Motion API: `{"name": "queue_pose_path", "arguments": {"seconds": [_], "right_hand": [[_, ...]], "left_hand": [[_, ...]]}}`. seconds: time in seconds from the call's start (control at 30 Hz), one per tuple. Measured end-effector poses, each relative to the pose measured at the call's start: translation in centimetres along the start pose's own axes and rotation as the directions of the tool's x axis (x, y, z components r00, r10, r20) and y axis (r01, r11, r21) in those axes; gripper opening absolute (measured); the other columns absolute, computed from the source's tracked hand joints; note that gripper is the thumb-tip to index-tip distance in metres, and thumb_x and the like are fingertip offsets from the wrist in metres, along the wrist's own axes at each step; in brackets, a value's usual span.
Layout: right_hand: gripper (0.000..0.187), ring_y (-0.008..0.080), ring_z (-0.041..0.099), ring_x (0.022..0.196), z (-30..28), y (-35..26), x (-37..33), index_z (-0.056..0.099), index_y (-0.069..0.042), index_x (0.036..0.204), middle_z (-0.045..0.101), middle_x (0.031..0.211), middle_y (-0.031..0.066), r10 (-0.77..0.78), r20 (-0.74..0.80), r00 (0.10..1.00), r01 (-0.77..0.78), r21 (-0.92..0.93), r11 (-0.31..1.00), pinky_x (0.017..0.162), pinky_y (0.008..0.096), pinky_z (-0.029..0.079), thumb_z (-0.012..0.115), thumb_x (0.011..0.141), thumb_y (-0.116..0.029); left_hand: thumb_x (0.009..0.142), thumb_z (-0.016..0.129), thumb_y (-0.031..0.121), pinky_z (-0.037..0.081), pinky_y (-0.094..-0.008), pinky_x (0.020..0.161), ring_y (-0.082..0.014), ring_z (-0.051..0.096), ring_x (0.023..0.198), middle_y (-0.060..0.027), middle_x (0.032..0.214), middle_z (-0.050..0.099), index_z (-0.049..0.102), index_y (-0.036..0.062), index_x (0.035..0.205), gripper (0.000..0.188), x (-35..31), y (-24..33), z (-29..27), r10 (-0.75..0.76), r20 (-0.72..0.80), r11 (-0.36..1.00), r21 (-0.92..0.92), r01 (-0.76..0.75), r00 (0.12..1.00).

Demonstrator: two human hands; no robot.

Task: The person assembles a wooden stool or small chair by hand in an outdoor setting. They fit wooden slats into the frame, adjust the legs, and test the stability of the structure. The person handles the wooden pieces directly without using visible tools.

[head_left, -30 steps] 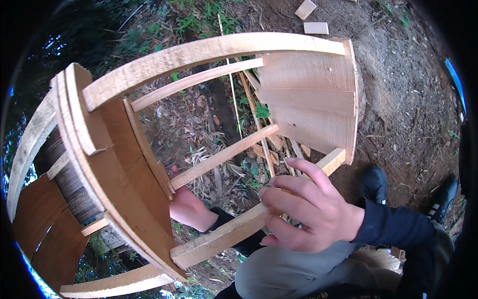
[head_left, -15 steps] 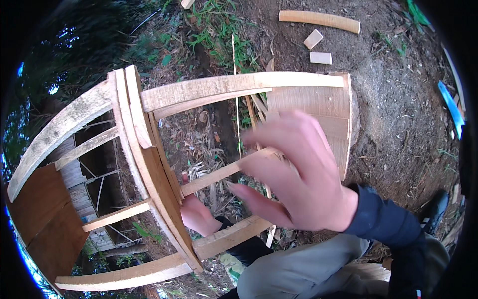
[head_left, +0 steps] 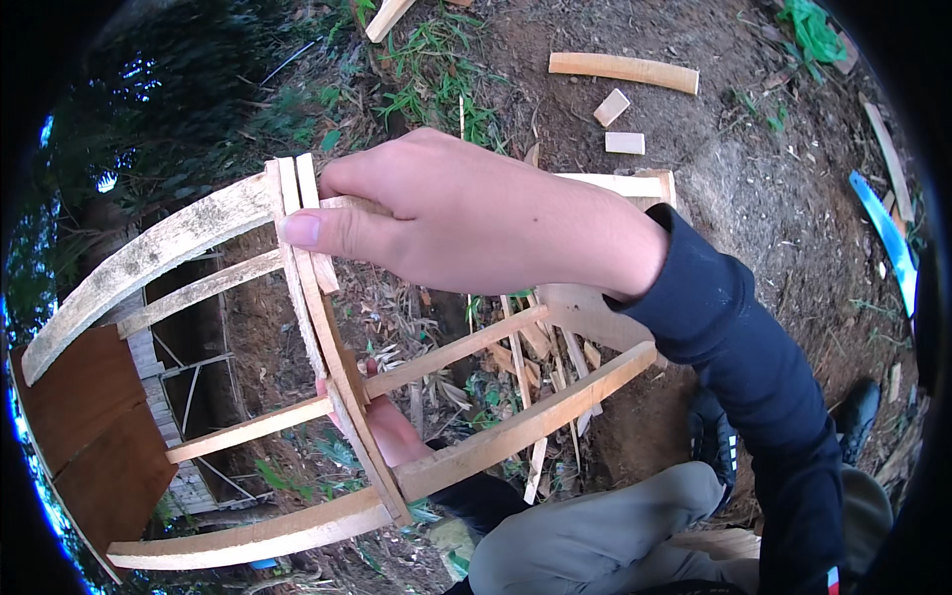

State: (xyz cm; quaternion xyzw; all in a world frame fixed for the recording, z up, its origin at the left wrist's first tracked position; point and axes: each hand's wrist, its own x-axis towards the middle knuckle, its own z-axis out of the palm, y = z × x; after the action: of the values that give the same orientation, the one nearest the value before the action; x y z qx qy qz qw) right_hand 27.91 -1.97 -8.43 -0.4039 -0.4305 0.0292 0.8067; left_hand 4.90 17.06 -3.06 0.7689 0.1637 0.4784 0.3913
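Note:
A wooden frame [head_left: 342, 372] with curved rails and thin slats stretches across the view, its paired crosspieces standing side by side in the middle. Around the far end of these crosspieces my right hand [head_left: 466, 213] is closed, with its thumb pressed on the left face; its other fingers are mostly hidden behind the wood. Lower down, my left hand [head_left: 392, 431] grips the same crosspieces from behind, partly covered by them. A brown panel [head_left: 104, 426] fills the frame's left end, and a paler panel [head_left: 595, 309] shows at the right end, partly behind my right wrist.
On the dirt at the far side lie a curved wood piece [head_left: 625, 71] and two small blocks [head_left: 625, 143]. Wood offcuts [head_left: 526, 367] are scattered beneath the frame. A blue strip [head_left: 886, 238] and green netting [head_left: 813, 32] lie at the right. My shoe [head_left: 712, 436] is on the ground.
My right hand has moved left and away from me, from above the frame's right half, and has closed on the crosspieces' far end. My left hand keeps its hold.

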Motion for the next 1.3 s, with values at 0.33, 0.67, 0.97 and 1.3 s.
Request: {"name": "queue_pose_path", "arguments": {"seconds": [0.33,0.67,0.97,1.3], "right_hand": [[0.053,0.0182,0.050,0.053,1.0,1.0,0.8,0.059,0.001,0.087,0.047,0.057,0.0078,-0.108,-0.073,0.991,0.103,-0.071,0.992,0.053,0.0346,0.044,0.044,0.100,-0.048],[0.034,0.0293,0.067,0.074,-1.9,0.8,-0.4,0.063,0.001,0.107,0.067,0.077,0.0132,-0.092,-0.082,0.992,0.092,-0.006,0.996,0.068,0.0378,0.052,0.065,0.090,-0.029],[0.043,0.0377,0.066,0.086,-0.4,1.9,0.0,0.056,0.003,0.114,0.064,0.082,0.0239,-0.334,-0.210,0.919,0.314,-0.123,0.941,0.074,0.0409,0.052,0.072,0.075,-0.002],[0.048,0.0368,0.056,0.107,-0.7,-2.6,-1.3,0.055,0.002,0.117,0.057,0.113,0.0208,-0.498,-0.222,0.838,0.353,-0.476,0.806,0.090,0.0424,0.047,0.053,0.069,0.007]], "left_hand": [[0.097,0.050,0.045,0.043,-0.0545,0.100,-0.0258,0.046,0.124,-0.0096,0.139,0.044,0.039,0.0179,0.141,0.053,0.7,-0.7,-1.4,-0.027,0.040,1.000,0.009,0.027,0.999],[0.097,0.050,0.046,0.044,-0.0497,0.101,-0.0263,0.049,0.120,-0.0120,0.133,0.047,0.043,0.0135,0.135,0.050,0.5,-0.5,-0.4,0.004,0.013,1.000,0.001,-0.004,1.000],[0.096,0.052,0.044,0.048,-0.0468,0.097,-0.0261,0.053,0.115,-0.0126,0.129,0.049,0.046,0.0113,0.130,0.047,0.8,-1.3,-1.4,0.030,0.066,0.999,0.010,-0.030,0.997],[0.098,0.051,0.031,0.047,-0.0470,0.100,-0.0261,0.052,0.120,-0.0131,0.135,0.047,0.052,0.0036,0.127,0.040,1.2,-1.6,-1.4,0.008,0.044,0.999,-0.037,-0.007,0.999]]}}
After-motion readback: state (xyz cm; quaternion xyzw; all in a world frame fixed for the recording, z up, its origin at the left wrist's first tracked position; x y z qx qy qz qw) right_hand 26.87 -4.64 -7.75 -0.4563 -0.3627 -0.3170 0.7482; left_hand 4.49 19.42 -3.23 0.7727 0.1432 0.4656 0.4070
